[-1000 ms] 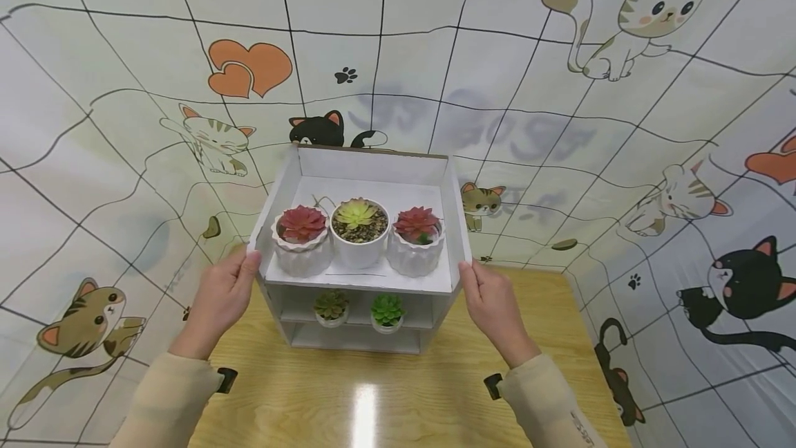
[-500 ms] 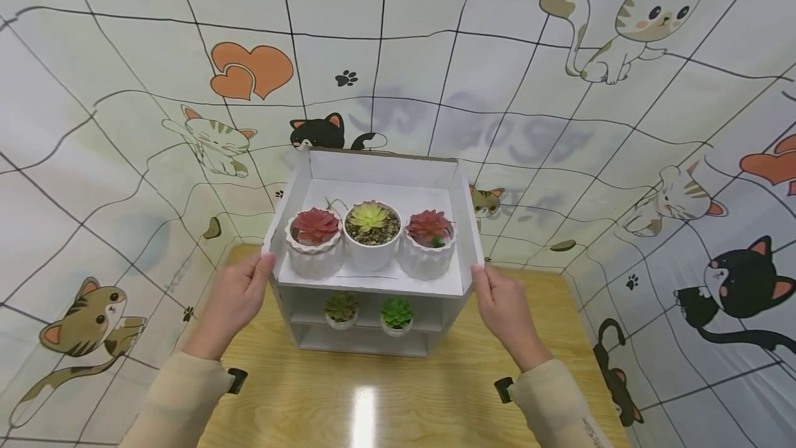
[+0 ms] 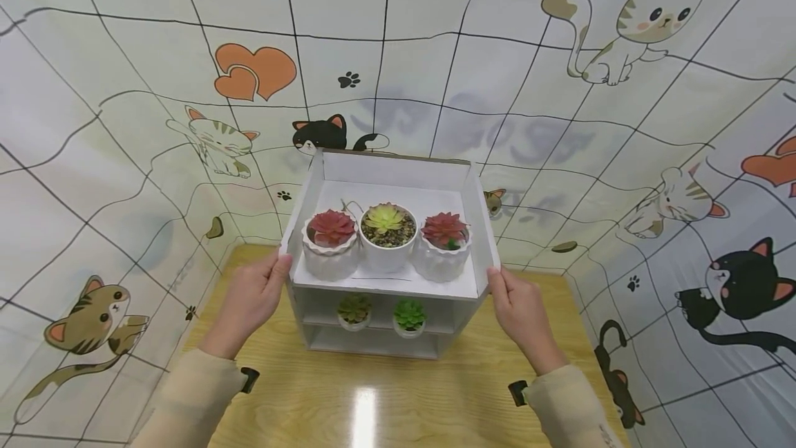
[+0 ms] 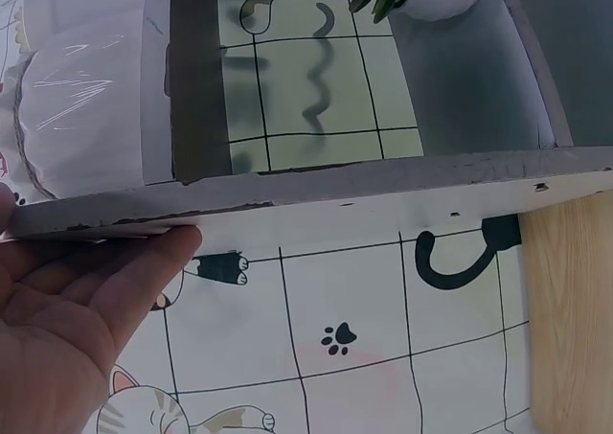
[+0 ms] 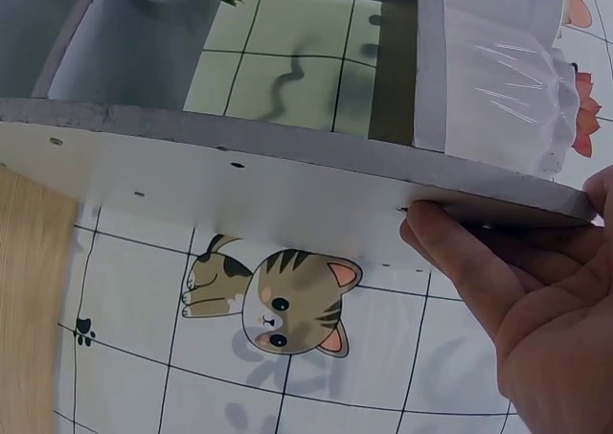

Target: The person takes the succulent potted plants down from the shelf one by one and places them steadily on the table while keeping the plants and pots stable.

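A small white shelf unit (image 3: 392, 170) stands at the back of the table, its open front towards me. Gripping its left side panel near the top front corner is my left hand (image 3: 253, 299), thumb at the edge. My right hand (image 3: 524, 310) holds the opposite panel likewise; the right wrist view shows its fingers (image 5: 455, 247) against the panel's outer face. On the top board sit a red succulent (image 3: 332, 227), a yellow-green succulent (image 3: 385, 218) and another red succulent (image 3: 444, 228), all in white pots. Below are a darker small succulent (image 3: 354, 310) and a bright green one (image 3: 409, 314).
The light wood table (image 3: 298, 399) runs up to a cloth backdrop (image 3: 410, 5) printed with cats, hearts and grid lines. This cloth hangs close behind the shelf and along both sides. Small dark devices sit at both cuffs, such as the right wrist device (image 3: 517, 393).
Both hands and the shelf unit, with its potted succulents, have shifted to the right over the last second. The grip on the side panels looks the same.
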Action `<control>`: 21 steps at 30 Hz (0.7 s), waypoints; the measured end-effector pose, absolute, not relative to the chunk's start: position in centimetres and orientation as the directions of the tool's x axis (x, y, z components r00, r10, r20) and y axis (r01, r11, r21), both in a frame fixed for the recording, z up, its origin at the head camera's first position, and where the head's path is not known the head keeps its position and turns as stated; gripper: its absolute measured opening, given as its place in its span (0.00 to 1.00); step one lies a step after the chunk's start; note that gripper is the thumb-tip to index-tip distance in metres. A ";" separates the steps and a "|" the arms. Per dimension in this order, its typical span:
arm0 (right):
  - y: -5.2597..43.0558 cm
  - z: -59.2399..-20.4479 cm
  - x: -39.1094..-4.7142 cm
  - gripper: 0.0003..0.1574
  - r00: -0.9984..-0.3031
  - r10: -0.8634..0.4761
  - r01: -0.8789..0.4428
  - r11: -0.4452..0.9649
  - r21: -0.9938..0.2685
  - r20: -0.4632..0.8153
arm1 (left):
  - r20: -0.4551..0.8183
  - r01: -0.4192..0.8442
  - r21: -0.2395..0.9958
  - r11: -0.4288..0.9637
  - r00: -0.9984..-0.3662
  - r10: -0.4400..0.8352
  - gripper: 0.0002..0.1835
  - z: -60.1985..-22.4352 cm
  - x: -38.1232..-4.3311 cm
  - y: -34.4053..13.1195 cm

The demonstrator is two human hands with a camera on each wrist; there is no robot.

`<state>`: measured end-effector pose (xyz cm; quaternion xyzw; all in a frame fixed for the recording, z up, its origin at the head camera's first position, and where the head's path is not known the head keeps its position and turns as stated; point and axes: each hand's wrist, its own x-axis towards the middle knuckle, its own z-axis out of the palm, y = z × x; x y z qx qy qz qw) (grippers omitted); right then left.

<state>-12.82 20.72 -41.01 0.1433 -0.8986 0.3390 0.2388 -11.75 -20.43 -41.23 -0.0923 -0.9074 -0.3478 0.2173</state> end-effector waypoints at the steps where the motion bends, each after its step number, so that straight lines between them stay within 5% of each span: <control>1: 20.9 -41.0 -12.8 0.17 -0.848 -0.093 -0.414 0.731 -0.542 0.523 | 0.462 0.323 0.591 0.739 -0.887 0.018 0.14 -41.2 -11.8 -20.3; 21: 23.7 -40.9 -12.7 0.20 -0.887 -0.052 -0.346 0.734 -0.584 0.460 | 0.498 0.396 0.572 0.718 -0.864 0.080 0.16 -41.4 -11.9 -17.9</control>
